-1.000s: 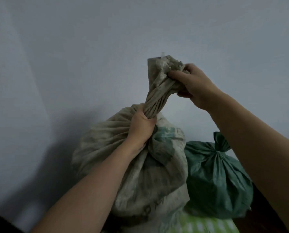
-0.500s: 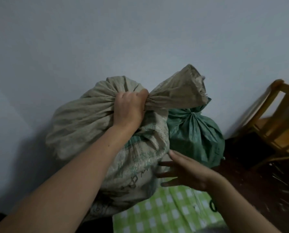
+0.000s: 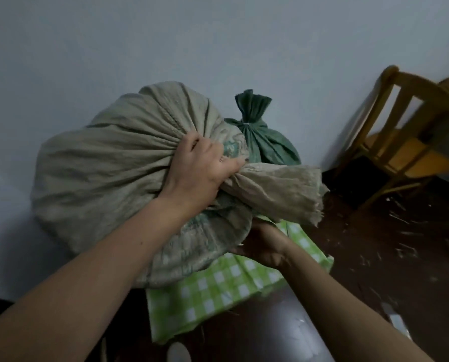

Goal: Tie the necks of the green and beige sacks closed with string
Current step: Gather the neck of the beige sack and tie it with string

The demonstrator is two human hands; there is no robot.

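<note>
A bulging beige sack [image 3: 108, 176] leans against the wall. My left hand [image 3: 200, 168] grips its gathered neck, and the loose frayed mouth [image 3: 283, 192] sticks out to the right. My right hand [image 3: 262, 244] is under the sack's lower right side, touching it from beneath; its fingers are hidden by the sack. Behind, a smaller green sack [image 3: 265, 142] stands upright with a pale string [image 3: 247, 123] tied round its neck.
A green-and-white checked cloth [image 3: 218, 291] lies under the beige sack. A wooden chair [image 3: 406, 126] stands at the right by the wall. The dark floor [image 3: 388, 244] is strewn with small scraps. A pale glossy surface [image 3: 270, 333] is at the bottom.
My right hand let go of the sack's mouth, dropped and moved under the beige sack. The neck swung from upright to pointing right and down. The view tilted downward.
</note>
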